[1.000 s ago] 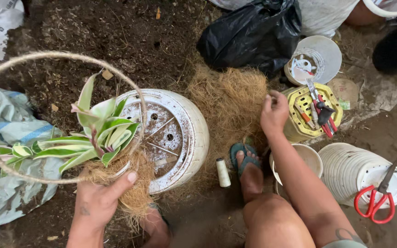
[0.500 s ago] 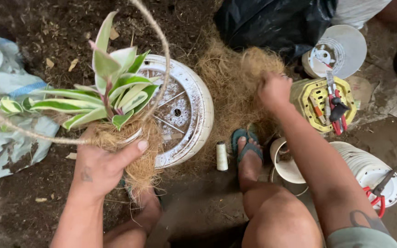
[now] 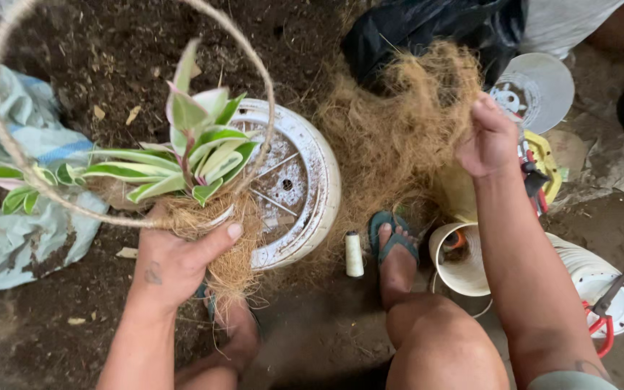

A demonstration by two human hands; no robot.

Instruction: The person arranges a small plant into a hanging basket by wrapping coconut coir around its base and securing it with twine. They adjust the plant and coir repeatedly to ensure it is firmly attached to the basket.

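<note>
Currently my left hand (image 3: 175, 263) clamps the plant (image 3: 182, 162) at frame centre-left; my right hand (image 3: 489, 141) grips coconut fibre (image 3: 399, 123). Wrapping step; next needs fibre brought across.

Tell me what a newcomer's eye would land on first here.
The striped green-and-pink plant, its roots wrapped in brown fibre, held by the left hand inside a twine-wrapped hoop at left. Next, the big tuft of coconut fibre that the right hand lifts at upper middle, beside a dirty white pot.
</note>
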